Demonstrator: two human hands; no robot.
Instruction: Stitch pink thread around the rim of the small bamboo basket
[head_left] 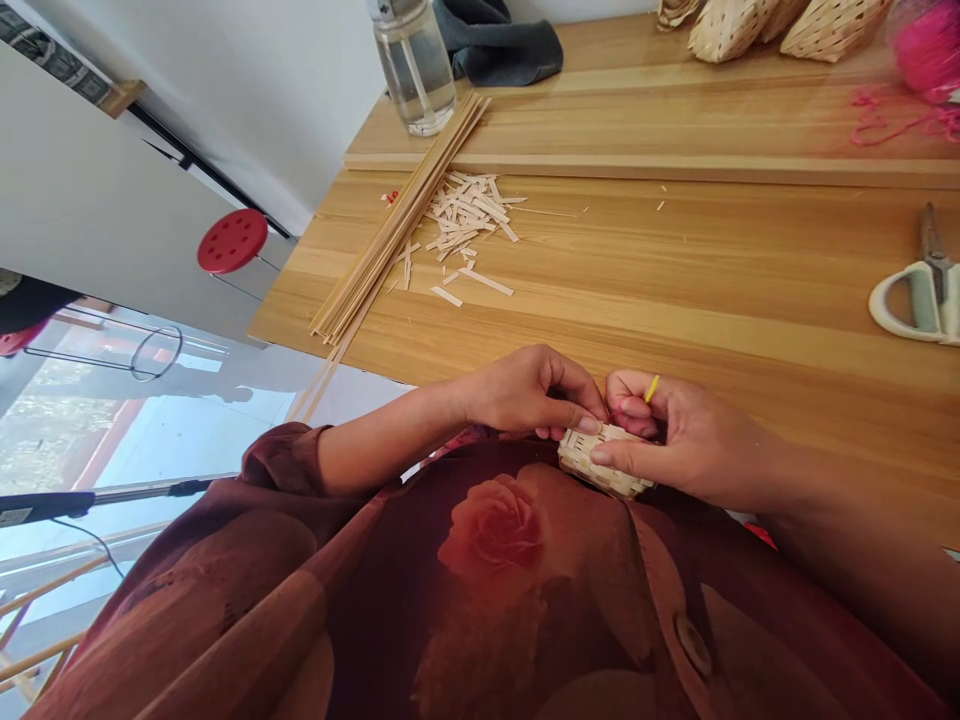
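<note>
A small, pale basket woven from flat strips [611, 477] is held close against my shirt at the table's front edge. My left hand [529, 395] is closed, with its thumb on the basket's left upper edge and its other fingers curled behind. From the other side my right hand [694, 445] grips the same basket, thumb laid across its near face. A thin yellow stick-like piece [652, 388] pokes up between my right fingers. Something pink, perhaps thread, shows by the right fingertips. My fingers hide the basket's far side.
On the wooden table [675, 300] lie a bundle of long strips [405, 220], a pile of cut strip pieces [469, 215] and scissors [919, 290]. A water bottle [416, 70], dark cloth [510, 50], woven pieces [832, 28] and pink yarn [930, 50] sit at the back.
</note>
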